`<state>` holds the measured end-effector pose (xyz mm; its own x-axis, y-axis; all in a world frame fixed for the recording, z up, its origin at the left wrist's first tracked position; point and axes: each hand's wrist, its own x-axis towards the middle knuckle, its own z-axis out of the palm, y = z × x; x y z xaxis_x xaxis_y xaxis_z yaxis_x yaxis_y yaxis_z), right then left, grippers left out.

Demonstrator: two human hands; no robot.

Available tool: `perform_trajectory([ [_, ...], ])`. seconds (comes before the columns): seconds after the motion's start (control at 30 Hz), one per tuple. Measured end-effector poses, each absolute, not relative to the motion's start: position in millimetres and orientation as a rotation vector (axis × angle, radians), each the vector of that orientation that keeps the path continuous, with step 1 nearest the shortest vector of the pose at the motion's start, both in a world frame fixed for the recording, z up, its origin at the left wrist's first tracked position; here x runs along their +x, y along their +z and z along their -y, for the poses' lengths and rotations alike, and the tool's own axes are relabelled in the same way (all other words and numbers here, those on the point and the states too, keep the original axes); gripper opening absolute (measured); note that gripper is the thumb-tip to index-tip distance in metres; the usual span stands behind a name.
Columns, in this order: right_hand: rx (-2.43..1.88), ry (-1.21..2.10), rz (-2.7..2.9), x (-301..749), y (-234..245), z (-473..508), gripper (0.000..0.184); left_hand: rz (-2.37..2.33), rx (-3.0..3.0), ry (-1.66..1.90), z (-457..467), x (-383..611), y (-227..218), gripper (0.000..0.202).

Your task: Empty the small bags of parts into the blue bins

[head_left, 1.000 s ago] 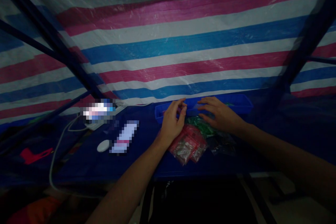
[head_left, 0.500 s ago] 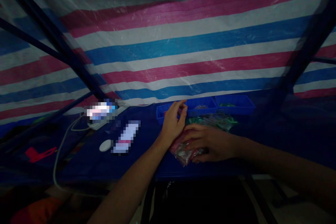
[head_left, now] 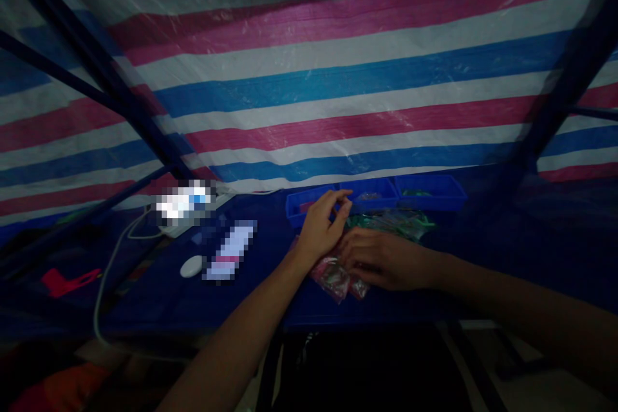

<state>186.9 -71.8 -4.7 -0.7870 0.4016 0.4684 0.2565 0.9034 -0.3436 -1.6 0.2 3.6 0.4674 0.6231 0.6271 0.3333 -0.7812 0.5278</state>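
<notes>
My left hand [head_left: 322, 225] is over the near side of the blue bins, its fingers bent toward the right and its thumb apart. I can make out nothing between them. Under its wrist and in front of it lie clear plastic packets with pinkish contents [head_left: 332, 278]. My right hand [head_left: 389, 259] rests on those packets from the right, fingers curled down and closed on a pink plastic packet; the fingertips are partly hidden. Just beyond the right hand spreads a pile of clear packets with green contents [head_left: 398, 222].
Blue bins [head_left: 432, 190] with small items line the table's back. Left on the blue table [head_left: 159, 299] are a blurred phone-like thing [head_left: 232, 251], a white round object [head_left: 192, 266], a power strip [head_left: 174, 229] and a cable [head_left: 103, 290]. Blue frame posts and a striped sheet [head_left: 338, 87] enclose the table.
My right hand has slid slightly left, and its fingers have curled more. More of the pinkish packets shows below it. My left hand has shifted slightly right and nearer.
</notes>
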Motion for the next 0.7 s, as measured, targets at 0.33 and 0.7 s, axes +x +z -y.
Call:
perform_trajectory([
  [0.33,-0.546,0.282,2.544,193.4,-7.5,67.3,0.027,-0.756,2.425,1.061,3.7,-1.0,4.5,0.03],
  [0.7,-0.584,0.299,2.537,192.6,-11.6,63.2,0.025,-0.766,2.438,1.053,2.4,-1.1,3.6,0.031],
])
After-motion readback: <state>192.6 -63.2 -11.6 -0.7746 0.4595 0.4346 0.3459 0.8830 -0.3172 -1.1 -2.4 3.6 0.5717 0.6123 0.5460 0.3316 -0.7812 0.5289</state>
